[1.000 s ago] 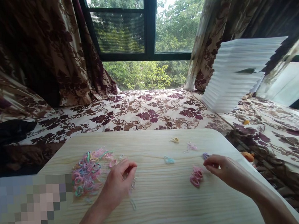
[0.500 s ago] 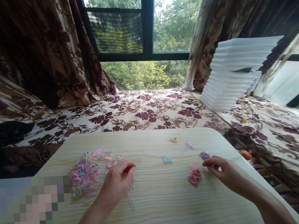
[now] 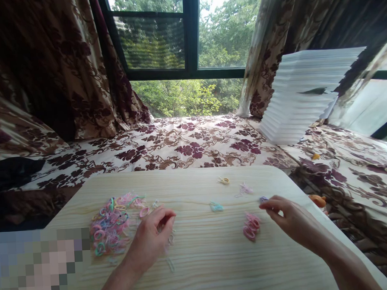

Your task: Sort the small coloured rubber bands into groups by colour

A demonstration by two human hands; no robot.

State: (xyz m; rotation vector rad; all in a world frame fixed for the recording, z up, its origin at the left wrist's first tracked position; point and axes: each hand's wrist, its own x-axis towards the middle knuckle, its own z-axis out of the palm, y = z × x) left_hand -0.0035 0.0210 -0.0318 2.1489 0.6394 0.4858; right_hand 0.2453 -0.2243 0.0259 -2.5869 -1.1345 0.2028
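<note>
Pale wood-grain counter (image 3: 206,257) carries a loose, tangled pile of small pastel elastic hair bands (image 3: 110,227) at the left. They look feather-light, soft and stretchy, unlikely to break but apt to snag on one another; a fingertip pinch on one loop's outer edge should suit. The left hand (image 3: 152,231) curls just right of the pile, thumb and forefinger nearly meeting; whether it grips a band, I cannot tell. At the far right, the right hand (image 3: 286,213) has thumb and forefinger almost closed at a bunch of purple bands (image 3: 263,199), partly hidden behind them, so a firm hold is unclear. Nearer lies a dusky pink bunch (image 3: 252,226), best lifted around its middle; the light blue bunch (image 3: 216,206) and tiny yellow bunch (image 3: 225,181) look equally limp.
</note>
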